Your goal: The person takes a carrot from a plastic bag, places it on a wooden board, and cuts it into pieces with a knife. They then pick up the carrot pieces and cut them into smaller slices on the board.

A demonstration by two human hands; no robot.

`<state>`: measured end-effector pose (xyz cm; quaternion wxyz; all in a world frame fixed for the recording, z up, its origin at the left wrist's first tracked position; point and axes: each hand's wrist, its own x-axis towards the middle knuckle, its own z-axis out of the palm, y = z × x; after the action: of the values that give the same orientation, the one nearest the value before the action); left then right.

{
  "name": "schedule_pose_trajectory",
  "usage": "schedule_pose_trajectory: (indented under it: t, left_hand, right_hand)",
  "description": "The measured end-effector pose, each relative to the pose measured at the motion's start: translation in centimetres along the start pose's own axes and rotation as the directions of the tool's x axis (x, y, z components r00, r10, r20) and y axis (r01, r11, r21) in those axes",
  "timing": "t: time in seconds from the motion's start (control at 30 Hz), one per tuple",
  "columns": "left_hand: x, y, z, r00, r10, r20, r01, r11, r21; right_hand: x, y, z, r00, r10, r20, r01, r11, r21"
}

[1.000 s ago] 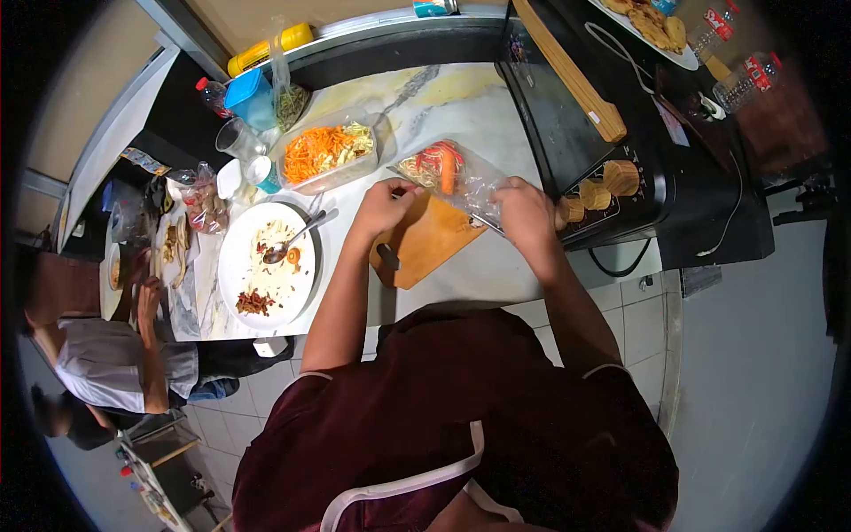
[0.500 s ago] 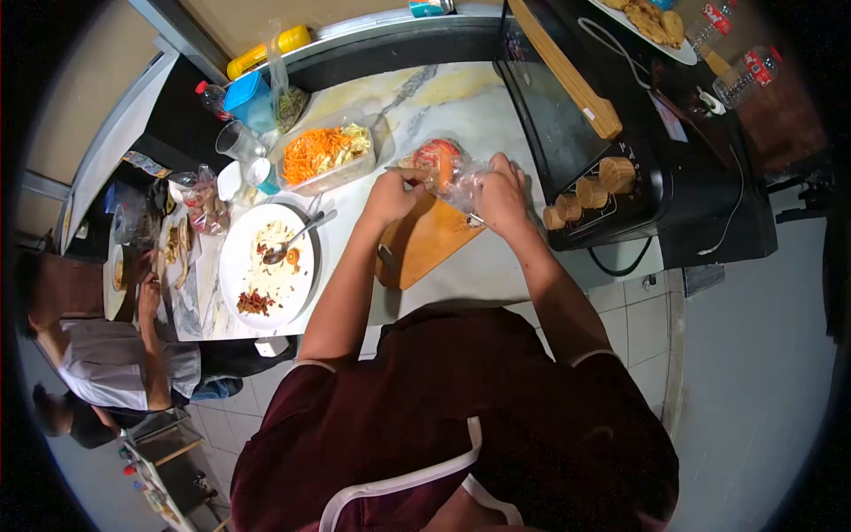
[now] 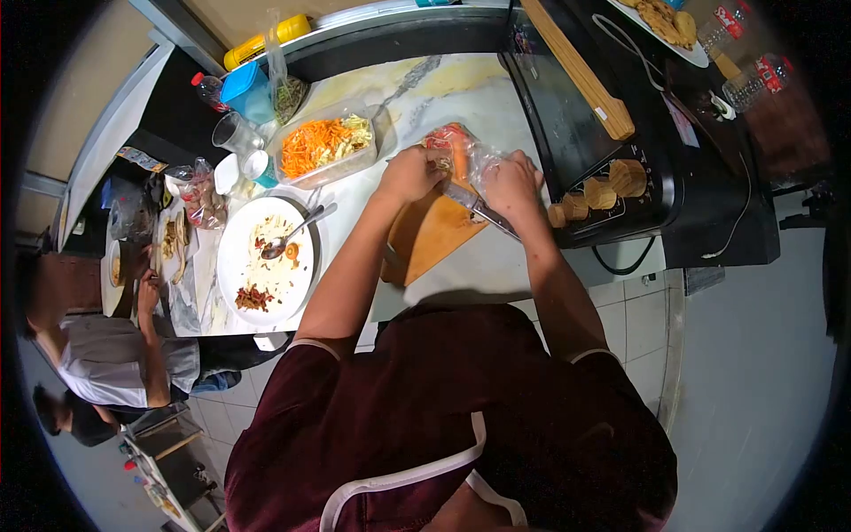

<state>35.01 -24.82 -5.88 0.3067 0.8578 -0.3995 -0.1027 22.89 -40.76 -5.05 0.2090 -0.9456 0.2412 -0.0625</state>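
Observation:
A clear plastic bag (image 3: 480,160) holding an orange carrot (image 3: 459,158) and red pieces lies at the back end of the wooden cutting board (image 3: 430,239). My left hand (image 3: 415,175) is closed at the bag's left side, its fingertips against the plastic. On the other side my right hand (image 3: 512,184) has its fingers bunched around the gathered plastic. A knife (image 3: 483,211) slants over the board's right edge, its handle just below my right palm; I cannot tell whether that hand also grips it.
Left of the board are a plastic container (image 3: 330,179) of shredded carrot and pale shreds, and a white plate (image 3: 232,306) with a spoon. A black oven (image 3: 660,199) with wooden knobs stands close by my right hand. Another person (image 3: 120,355) works at the counter's left end.
My left hand has shifted right, toward the bag. The bag's carrot has moved slightly right and back. More of the knife shows below my right hand.

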Motion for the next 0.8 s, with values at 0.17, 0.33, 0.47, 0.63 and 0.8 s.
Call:
schedule_pose_trajectory:
  t: [0.17, 0.33, 0.47, 0.63, 0.8]
  left_hand:
    - [1.0, 0.4, 0.0, 0.999, 0.038, 0.021, -0.038, 0.999, -0.01]
    - [2.2, -0.2, -1.1, 0.999, 0.033, 0.015, -0.032, 0.998, -0.049]
    - [2.8, -1.6, -0.8, 0.987, 0.106, -0.122, -0.105, 0.994, 0.021]
    - [3.0, -1.9, -0.4, 0.988, 0.11, -0.11, -0.106, 0.993, 0.048]
    - [3.3, -1.4, -0.6, 0.977, 0.122, -0.173, -0.117, 0.992, 0.042]
  right_hand:
    - [0.3, 1.2, 0.7, 0.993, -0.036, -0.113, 0.037, 0.999, 0.008]
    - [-0.1, -1.0, -1.5, 0.995, 0.009, -0.095, -0.018, 0.996, -0.093]
    - [0.2, -0.2, 0.3, 0.996, -0.03, -0.082, 0.035, 0.997, 0.063]
    - [1.4, -0.3, 1.8, 0.99, 0.098, -0.103, -0.099, 0.995, -0.009]
    - [1.8, -1.4, 1.4, 0.985, 0.147, -0.087, -0.153, 0.986, -0.061]
